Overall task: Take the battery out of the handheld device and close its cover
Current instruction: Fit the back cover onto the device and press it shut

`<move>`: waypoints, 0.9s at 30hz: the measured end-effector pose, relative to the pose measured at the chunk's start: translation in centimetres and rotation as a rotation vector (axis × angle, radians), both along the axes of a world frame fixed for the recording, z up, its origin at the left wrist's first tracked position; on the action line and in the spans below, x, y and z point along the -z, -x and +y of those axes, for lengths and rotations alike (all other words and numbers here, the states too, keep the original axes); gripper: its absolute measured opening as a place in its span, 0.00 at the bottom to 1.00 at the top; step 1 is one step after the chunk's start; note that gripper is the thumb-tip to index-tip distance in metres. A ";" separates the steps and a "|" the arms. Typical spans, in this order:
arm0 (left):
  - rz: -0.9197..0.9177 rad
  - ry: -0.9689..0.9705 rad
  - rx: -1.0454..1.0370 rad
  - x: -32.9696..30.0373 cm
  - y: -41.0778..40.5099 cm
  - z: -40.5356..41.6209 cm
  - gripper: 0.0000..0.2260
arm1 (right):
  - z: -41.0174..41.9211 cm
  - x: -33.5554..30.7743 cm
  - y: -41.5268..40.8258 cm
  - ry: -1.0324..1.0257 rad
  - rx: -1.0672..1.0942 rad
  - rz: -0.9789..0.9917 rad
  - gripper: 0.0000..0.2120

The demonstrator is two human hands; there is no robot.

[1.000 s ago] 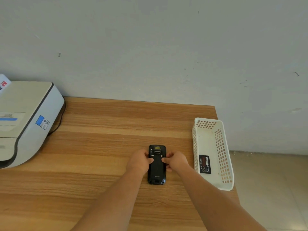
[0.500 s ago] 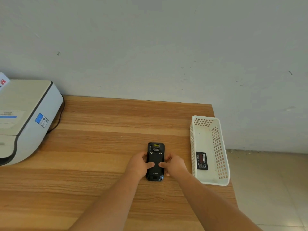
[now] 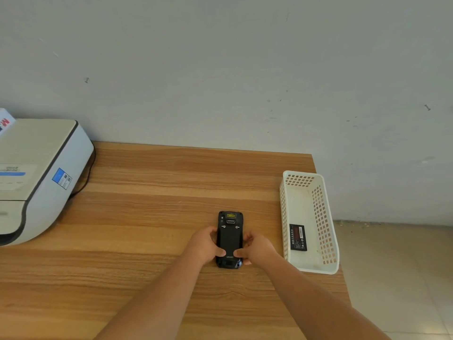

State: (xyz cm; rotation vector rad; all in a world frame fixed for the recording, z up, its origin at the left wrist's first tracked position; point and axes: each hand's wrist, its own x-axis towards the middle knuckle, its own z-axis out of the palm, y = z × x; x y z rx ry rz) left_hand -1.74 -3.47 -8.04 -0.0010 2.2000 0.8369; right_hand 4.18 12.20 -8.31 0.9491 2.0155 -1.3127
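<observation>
With the battery point(image 3: 298, 237) already lying in the white basket point(image 3: 285, 217), my left hand point(image 3: 205, 246) and right hand point(image 3: 257, 249) clamped the face-down device point(image 3: 229, 239) on the table point(image 3: 147, 217), thumbs pressing its cover shut.

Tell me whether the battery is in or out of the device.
Out: the battery lies in the white basket, apart from the handheld device.

Black handheld device point(image 3: 229, 238) face-down on table, cover on; battery point(image 3: 297, 237) flat in basket.
</observation>
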 end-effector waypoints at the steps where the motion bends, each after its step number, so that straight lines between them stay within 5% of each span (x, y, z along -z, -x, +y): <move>1: -0.027 0.007 -0.001 -0.1 0.4 0.1 0.32 | 0.2 -0.1 0.3 0.023 0.034 -0.008 0.18; 9: -0.036 0.065 -0.056 0.5 1.8 0.6 0.15 | 0.8 0.5 2.3 0.025 0.147 0.004 0.13; 17: -0.114 0.089 -0.061 -0.3 3.3 1.5 0.17 | 1.0 0.0 3.1 0.075 0.167 -0.031 0.13; 27: 0.027 0.156 -0.036 0.4 3.0 2.1 0.16 | 0.7 0.0 3.7 -0.039 0.132 -0.077 0.12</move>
